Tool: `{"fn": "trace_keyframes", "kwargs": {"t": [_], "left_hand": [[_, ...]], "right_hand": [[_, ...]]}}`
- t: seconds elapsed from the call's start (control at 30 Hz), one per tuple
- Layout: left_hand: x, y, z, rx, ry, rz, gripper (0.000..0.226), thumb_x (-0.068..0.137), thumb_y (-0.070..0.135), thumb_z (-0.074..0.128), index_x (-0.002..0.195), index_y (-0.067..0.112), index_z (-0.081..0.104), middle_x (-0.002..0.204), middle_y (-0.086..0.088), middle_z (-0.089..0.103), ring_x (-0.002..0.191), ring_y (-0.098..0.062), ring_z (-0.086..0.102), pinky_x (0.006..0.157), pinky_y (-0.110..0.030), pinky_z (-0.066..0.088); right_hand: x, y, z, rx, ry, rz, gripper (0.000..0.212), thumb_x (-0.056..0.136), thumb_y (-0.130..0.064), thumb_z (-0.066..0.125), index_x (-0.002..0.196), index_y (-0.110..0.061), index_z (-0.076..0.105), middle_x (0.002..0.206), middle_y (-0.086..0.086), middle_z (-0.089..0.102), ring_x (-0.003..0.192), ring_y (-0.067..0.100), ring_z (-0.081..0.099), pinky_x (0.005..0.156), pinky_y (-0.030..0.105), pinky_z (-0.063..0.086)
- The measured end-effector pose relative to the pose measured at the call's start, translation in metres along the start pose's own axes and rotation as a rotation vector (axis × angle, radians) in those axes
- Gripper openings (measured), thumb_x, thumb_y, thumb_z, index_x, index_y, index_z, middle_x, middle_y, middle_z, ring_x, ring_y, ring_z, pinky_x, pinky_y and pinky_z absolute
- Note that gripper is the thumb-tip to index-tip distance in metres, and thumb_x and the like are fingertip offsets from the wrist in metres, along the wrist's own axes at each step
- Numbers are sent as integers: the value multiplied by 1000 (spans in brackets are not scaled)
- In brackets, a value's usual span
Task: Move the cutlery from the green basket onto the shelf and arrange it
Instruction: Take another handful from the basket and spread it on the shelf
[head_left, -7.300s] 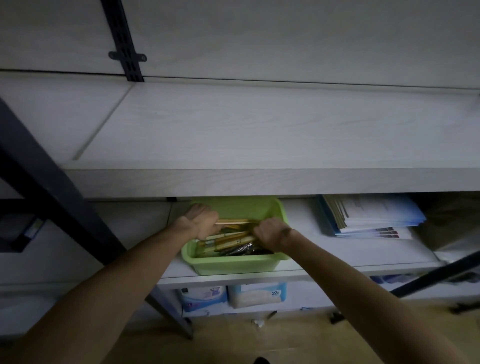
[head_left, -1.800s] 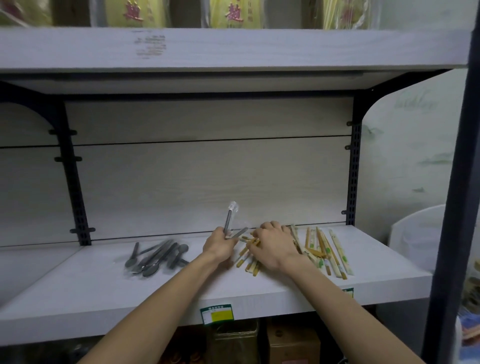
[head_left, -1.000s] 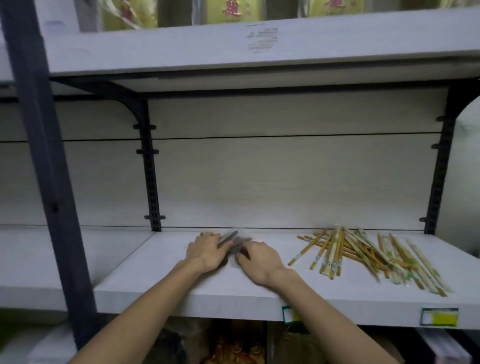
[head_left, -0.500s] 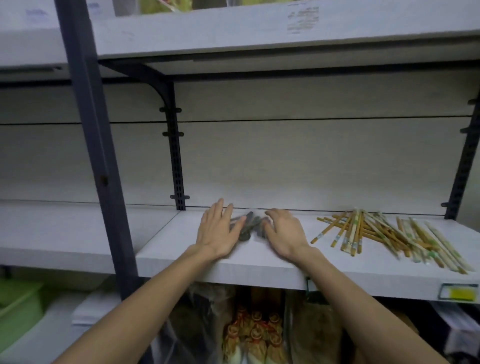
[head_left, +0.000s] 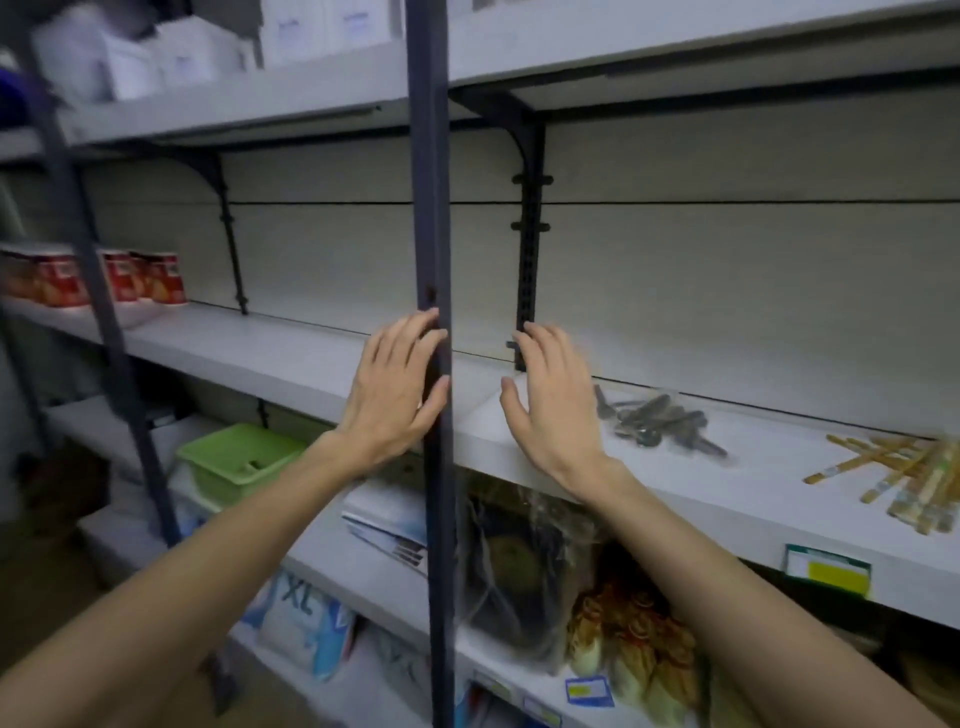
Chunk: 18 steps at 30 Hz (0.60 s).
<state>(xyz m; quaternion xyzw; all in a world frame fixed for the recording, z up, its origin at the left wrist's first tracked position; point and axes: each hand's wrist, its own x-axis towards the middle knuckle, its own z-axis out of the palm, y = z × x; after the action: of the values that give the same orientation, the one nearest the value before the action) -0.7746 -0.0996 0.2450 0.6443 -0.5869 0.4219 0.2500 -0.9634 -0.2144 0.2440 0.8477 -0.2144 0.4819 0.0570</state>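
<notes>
Pale grey laminate, the shelf (head_left: 675, 467) carries everything: right of the dark upright post (head_left: 434, 364) lie the wrapped spoons (head_left: 657, 423), and further right the chopsticks (head_left: 904, 480) in a loose fan. Below and left of the post sits the green basket (head_left: 236, 457), apparently emptied. Both the left hand (head_left: 392, 400) and right hand (head_left: 553, 410) hover with fingers spread, holding nothing. Transfer looks done; next, I'd guess, comes straightening the chopsticks.

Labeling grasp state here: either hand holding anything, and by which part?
Nothing is held. The left hand and right hand are both open with fingers spread; the spoons and chopsticks lie on the shelf.
</notes>
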Motion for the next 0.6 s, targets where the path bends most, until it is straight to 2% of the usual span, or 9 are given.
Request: {"fn": "trace_keyframes", "kwargs": {"t": [0.1, 0.17, 0.27, 0.33, 0.4, 0.5, 0.6], "left_hand": [[-26, -55, -5, 50, -55, -120, 50, 98, 33, 52, 141, 8, 46, 152, -13, 40, 136, -30, 40, 110, -43, 33], [-46, -97, -4, 63, -119, -171, 47, 98, 32, 54, 139, 9, 45, 150, -12, 42, 132, -30, 44, 106, -43, 37], [-77, -168, 2, 75, -170, -168, 44, 97, 27, 58, 136, 9, 47, 146, -13, 45, 129, -30, 48, 103, -43, 42], [-95, -221, 8, 81, -185, -197, 44, 97, 26, 59, 136, 8, 48, 146, -13, 45, 128, -29, 48, 102, -42, 43], [-110, -275, 20, 97, -233, -242, 45, 97, 27, 58, 136, 8, 46, 147, -13, 43, 127, -29, 48, 101, -42, 42], [-130, -350, 44, 137, -347, -261, 46, 100, 32, 51, 138, 8, 44, 148, -16, 43, 130, -31, 48, 104, -45, 41], [-145, -400, 66, 114, -402, -294, 45, 101, 35, 48, 138, 9, 46, 146, -16, 46, 132, -32, 47, 105, -47, 40]], "right_hand": [[4, -46, 41, 46, -32, -104, 49, 95, -26, 55, 141, -9, 50, 149, 12, 45, 142, 31, 36, 114, 46, 34], [6, -75, 71, 147, -6, -82, 40, 92, -22, 60, 130, -14, 59, 147, 8, 46, 140, 30, 36, 111, 43, 38], [11, -106, 114, 194, 231, 52, 31, 87, -14, 64, 118, -15, 66, 145, 8, 48, 143, 33, 30, 116, 45, 32], [12, -121, 145, 145, 388, 127, 37, 86, -10, 65, 122, -10, 65, 150, 17, 42, 147, 40, 24, 121, 50, 22], [13, -142, 180, 84, 459, 112, 45, 84, -8, 65, 129, -7, 61, 152, 24, 36, 148, 47, 19, 120, 60, 14], [25, -194, 244, 74, 287, -129, 55, 82, -5, 62, 136, -7, 54, 155, 24, 32, 148, 44, 23, 119, 64, 13], [56, -243, 312, 140, 66, -125, 51, 85, -7, 60, 136, -4, 56, 156, 22, 35, 150, 39, 22, 121, 56, 20]]}}
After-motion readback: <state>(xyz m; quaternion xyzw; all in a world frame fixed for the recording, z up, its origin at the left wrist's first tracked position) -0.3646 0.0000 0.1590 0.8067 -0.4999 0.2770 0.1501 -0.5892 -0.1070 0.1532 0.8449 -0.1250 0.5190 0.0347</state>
